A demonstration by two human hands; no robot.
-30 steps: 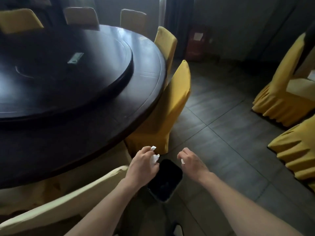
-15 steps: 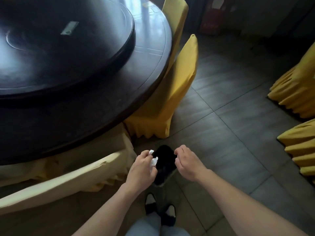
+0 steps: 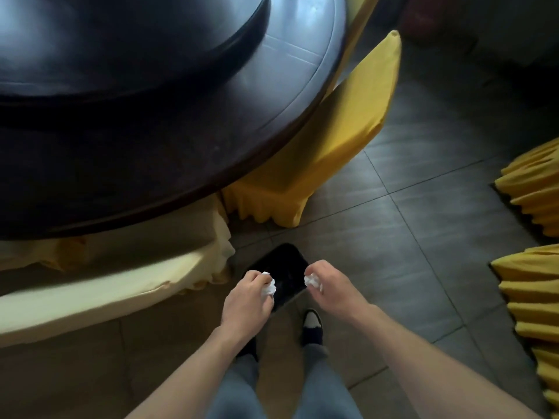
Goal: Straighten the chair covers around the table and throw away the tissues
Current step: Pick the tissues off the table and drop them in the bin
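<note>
A small black waste bin [image 3: 282, 269] stands on the floor tiles just in front of my feet. My left hand [image 3: 248, 300] hovers over its left rim, shut on a crumpled white tissue [image 3: 268, 286]. Over the bin's right rim, my right hand [image 3: 331, 287] pinches another white tissue [image 3: 312, 280]. A yellow-covered chair [image 3: 335, 128] is pushed under the round dark table [image 3: 151, 140]. A pale cream-covered chair [image 3: 99, 291] stands at my left.
More yellow chair covers [image 3: 532, 285] with pleated skirts line the right edge. My feet in dark shoes [image 3: 313, 326] stand behind the bin. Grey floor tiles [image 3: 402, 243] spread between the table and the right-hand chairs.
My view has tilted down and moved closer to the bin. Both hands have come over the bin's rims, and the tissue in my right hand now shows more.
</note>
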